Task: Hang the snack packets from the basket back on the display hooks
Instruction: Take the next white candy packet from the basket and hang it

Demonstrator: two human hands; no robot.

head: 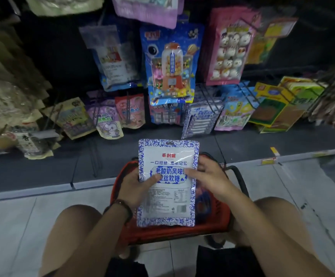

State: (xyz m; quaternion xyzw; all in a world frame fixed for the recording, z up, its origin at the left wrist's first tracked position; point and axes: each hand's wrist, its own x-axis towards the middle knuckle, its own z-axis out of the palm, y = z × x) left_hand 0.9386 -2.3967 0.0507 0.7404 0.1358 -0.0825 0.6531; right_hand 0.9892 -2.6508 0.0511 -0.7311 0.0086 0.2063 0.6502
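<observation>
I hold a white snack packet with a blue floral border (167,198) upright above the red basket (212,218), its hang hole at the top. My left hand (136,186) grips its left edge, thumb on the front. My right hand (208,176) holds the right edge, fingers across the blue label. Matching blue-and-white packets (200,118) hang on a low hook straight ahead, slightly right. More packets lie in the basket, mostly hidden behind the held one.
The dark display wall carries many hanging packets: a blue gumball packet (170,64), a pink marshmallow packet (230,48), purple and red pouches (110,118) low left, yellow-green packs (276,104) at right. The basket stands on the grey tiled floor (22,220) between my knees.
</observation>
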